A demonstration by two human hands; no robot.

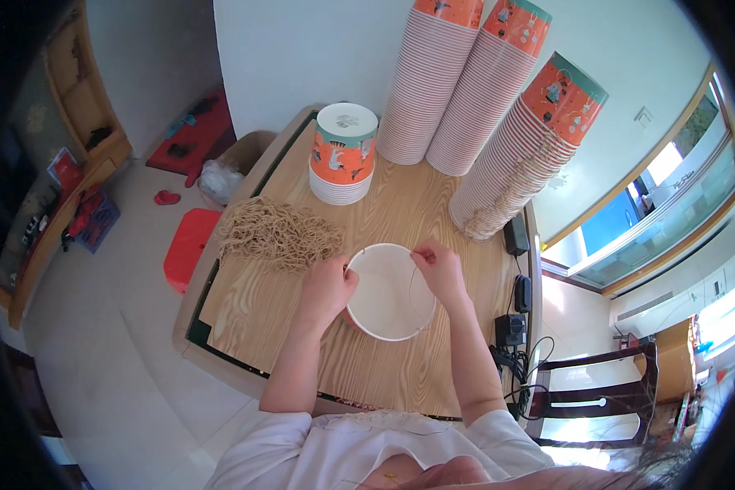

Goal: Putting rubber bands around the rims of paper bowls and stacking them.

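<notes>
A white-lined paper bucket stands on the wooden table in front of me, its open mouth facing up. At the left of its rim is my left hand, fingers closed on the edge. My right hand is pinched at the upper right of the rim, and a thin cord hangs from its fingertips into the bucket. The far end of this cord is hard to make out. Beyond my left hand lies a loose heap of tan cords.
Tall stacks of nested paper buckets rise at the back; the leaning right stack has cords along its side. A short upside-down stack stands back left. Black power adapters line the right edge. A red stool and dark chair flank the table.
</notes>
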